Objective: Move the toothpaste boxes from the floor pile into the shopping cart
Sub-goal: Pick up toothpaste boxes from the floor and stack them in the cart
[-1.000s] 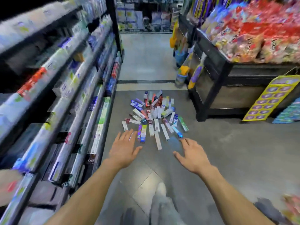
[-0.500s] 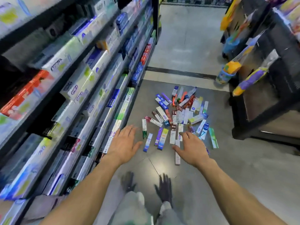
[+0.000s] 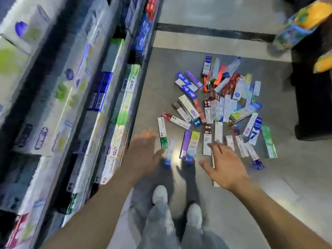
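- The grey tiled floor fills the middle of the view, crossed by a dark stripe at the far end of the aisle.
- A tall store shelf unit runs down the left side; its tiers hold rows of boxed toothpaste, mostly white, green and blue cartons, blurred by motion so no print can be read.
- A dark display stand stands at the right edge, with yellow and blue packaged goods hanging near its top corner; what they are I cannot tell.
- The pile of toothpaste boxes lies scattered on the floor between shelf and stand, the cartons flat and overlapping, pointing every way: blue, purple, red, white and green ones.
- No shopping cart shows in this view.
- The person's legs in grey trousers and white shoes stand just short of the pile's near edge.
- The left hand reaches forward with fingers spread and straight, holding nothing, just beside a white-and-green box at the pile's left edge; whether it touches is unclear.
- The right hand is stretched out palm down, fingers loose and apart, grasping nothing, over the near boxes, partly covering a long white box.
- A purple box and a yellow-green box lie side by side between the two hands.
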`<state>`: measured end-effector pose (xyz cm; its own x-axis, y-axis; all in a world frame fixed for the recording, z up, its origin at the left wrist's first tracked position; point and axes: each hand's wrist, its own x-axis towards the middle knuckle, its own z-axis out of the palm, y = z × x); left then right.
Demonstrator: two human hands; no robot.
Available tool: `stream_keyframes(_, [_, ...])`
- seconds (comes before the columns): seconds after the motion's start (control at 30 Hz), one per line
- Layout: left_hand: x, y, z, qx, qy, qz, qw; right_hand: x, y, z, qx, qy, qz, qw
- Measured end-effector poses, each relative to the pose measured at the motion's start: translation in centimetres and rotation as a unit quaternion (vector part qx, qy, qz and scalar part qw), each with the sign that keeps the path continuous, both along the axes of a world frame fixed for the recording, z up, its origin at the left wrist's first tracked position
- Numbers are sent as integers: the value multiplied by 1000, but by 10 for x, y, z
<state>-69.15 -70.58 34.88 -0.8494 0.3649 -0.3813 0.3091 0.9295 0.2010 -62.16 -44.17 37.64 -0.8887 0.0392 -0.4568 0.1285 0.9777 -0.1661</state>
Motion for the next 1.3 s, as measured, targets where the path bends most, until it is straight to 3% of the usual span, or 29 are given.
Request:
stream_keyframes(0.23, [-29, -1, -217, 44, -6, 50, 998, -48, -15, -221, -46, 10, 10, 999])
stream_keyframes(0.37, [-40, -6, -325, 56, -30, 79, 995, -67, -6, -341, -24, 33, 29, 999])
stream_keyframes(0.57, [-73, 0, -451, 97, -4, 101, 990, -91, 0, -467, 4, 82, 62, 995])
stream_keyframes(0.7, [-101, 4, -495, 182, 24, 127, 975, -106, -8, -506, 7, 119, 78, 990])
stream_keyframes(0.8, [-110, 17, -513, 223, 24, 203, 953, -113, -12, -515, 8, 133, 84, 987])
stream_keyframes(1.07, [-122, 43, -509, 221, -62, 363, 903, -114, -25, -497, -16, 142, 85, 986])
stream_keyframes(1.17, [-116, 25, -503, 291, -84, 414, 858, -97, -41, -492, -57, 145, 32, 987])
stream_keyframes(1.3, [-88, -6, -495, 452, -156, 474, 739, -85, -72, -505, -127, 92, -31, 987])
